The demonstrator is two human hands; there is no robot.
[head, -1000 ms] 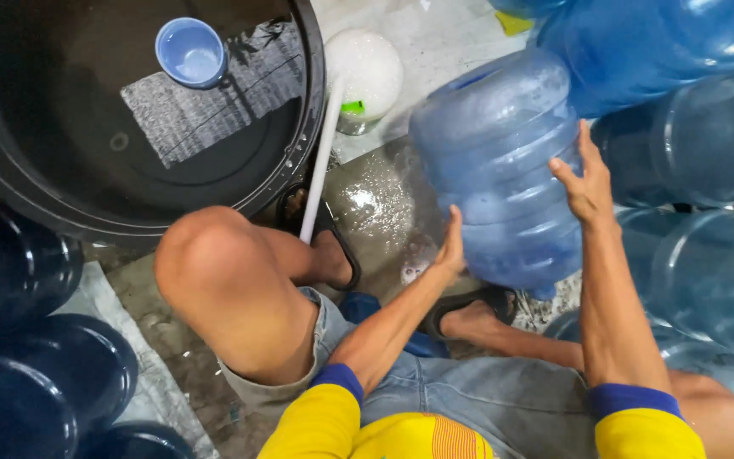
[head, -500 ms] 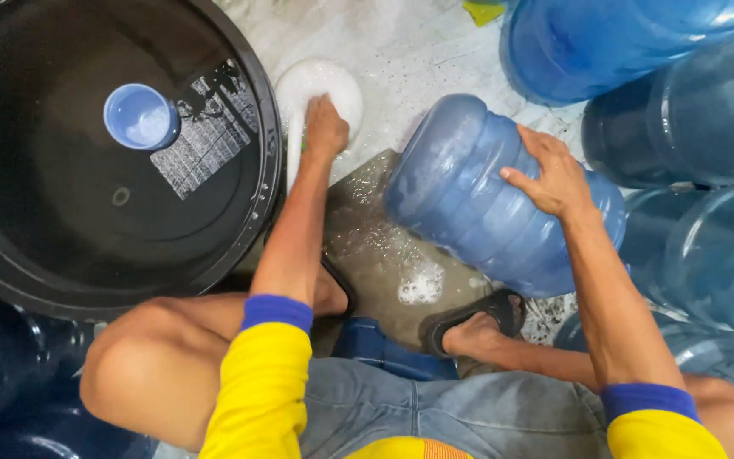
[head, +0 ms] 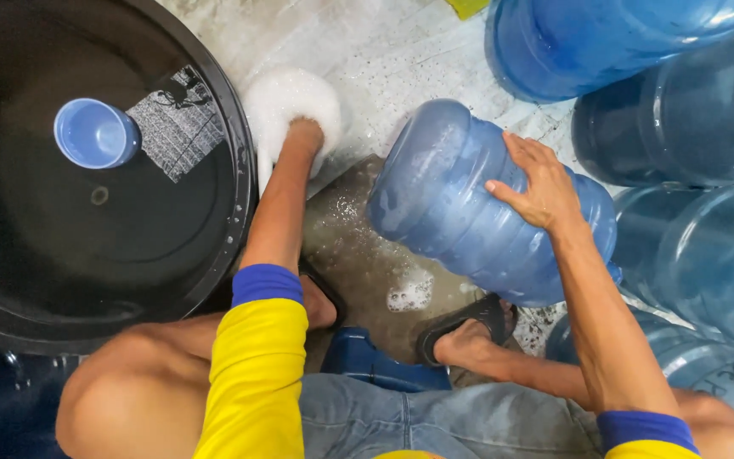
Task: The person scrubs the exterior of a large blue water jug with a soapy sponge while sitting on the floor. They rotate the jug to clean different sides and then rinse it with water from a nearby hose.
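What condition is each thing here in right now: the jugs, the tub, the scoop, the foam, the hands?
Water jug: lying tilted on its side, wet, steadied from above.
Right hand: spread flat on the jug.
Left hand: sunk in the foam, fingers hidden.
Foam bowl: heaped with white suds.
Black tub: holding water.
Blue scoop: floating upright in the tub.
Other jugs: stacked on their sides.
Floor: wet, soapy.

Five water jugs (head: 469, 212), perhaps more; one tub (head: 214, 102); one scoop (head: 95, 133).

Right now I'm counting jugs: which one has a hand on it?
The tilted jug in the middle, under the right hand; the others at right are untouched.
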